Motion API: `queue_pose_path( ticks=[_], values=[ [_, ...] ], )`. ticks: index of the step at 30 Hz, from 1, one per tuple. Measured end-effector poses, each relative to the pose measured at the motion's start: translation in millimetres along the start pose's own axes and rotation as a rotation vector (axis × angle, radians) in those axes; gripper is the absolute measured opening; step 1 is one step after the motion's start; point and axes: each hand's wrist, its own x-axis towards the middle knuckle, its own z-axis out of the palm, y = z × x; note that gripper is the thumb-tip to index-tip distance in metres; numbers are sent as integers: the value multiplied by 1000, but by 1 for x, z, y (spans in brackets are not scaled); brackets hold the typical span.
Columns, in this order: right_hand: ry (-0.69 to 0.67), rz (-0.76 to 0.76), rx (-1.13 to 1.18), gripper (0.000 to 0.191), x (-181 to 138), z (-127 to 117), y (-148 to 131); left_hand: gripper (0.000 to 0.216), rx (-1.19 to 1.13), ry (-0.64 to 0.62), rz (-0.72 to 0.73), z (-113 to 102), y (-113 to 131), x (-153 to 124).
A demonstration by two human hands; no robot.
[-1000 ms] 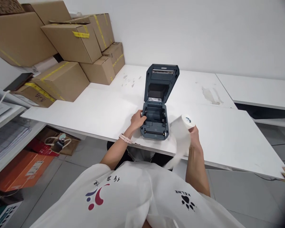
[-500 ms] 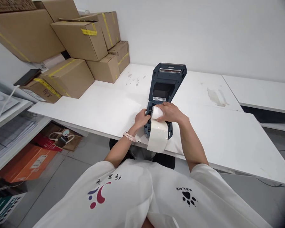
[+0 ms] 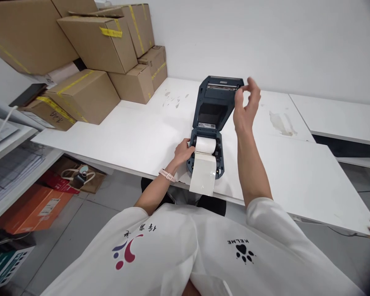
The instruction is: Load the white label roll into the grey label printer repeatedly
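Note:
A dark blue label printer [image 3: 221,164] stands on the white table with its lid [image 3: 217,96] raised. Inside its base lies a white label roll [image 3: 206,145]. From the roll a strip of labels [image 3: 202,174] hangs forward over the table's front edge. My left hand [image 3: 184,151] holds the left side of the base, with the thumb at the roll's left end. At the lid's upper right corner, my right hand [image 3: 246,109] has its thumb and curled fingers on the edge.
Taped cardboard boxes [image 3: 101,45] are stacked on the left of the table [image 3: 142,139]. A low shelf and an orange box [image 3: 33,209] are at lower left. The white wall rises behind the table, and a second table surface [image 3: 342,119] adjoins at right.
My right hand has left the label roll and moved up to the lid's right corner. The roll now sits level in the base. My left hand stays at the printer's left side.

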Motion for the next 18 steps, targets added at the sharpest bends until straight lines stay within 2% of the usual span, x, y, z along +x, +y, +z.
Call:
queue_pose_path(
  ticks=[2, 5, 9, 11, 14, 16, 18],
  values=[
    [-13, 20, 42, 73, 23, 3, 4, 50, -17, 8, 3, 0, -1, 0],
    [-76, 186, 173, 83, 46, 7, 1, 50, -48, 6, 0, 1, -2, 0],
    [-269, 377, 312, 82, 47, -1, -13, 55, -199, -2, 25, 3, -10, -9],
    [-235, 379, 347, 81, 32, -13, -23, 60, -292, -18, 2, 2, -18, -17],
    [-153, 315, 413, 80, -11, -37, -43, 60, -366, 4, -94, -5, -30, -30],
    [-239, 290, 394, 78, -47, -51, -57, 59, -374, 73, -117, -11, -33, -38],
    [-280, 268, 291, 65, -84, -59, -67, 60, -387, 117, -70, -17, -28, -46]
  ],
)
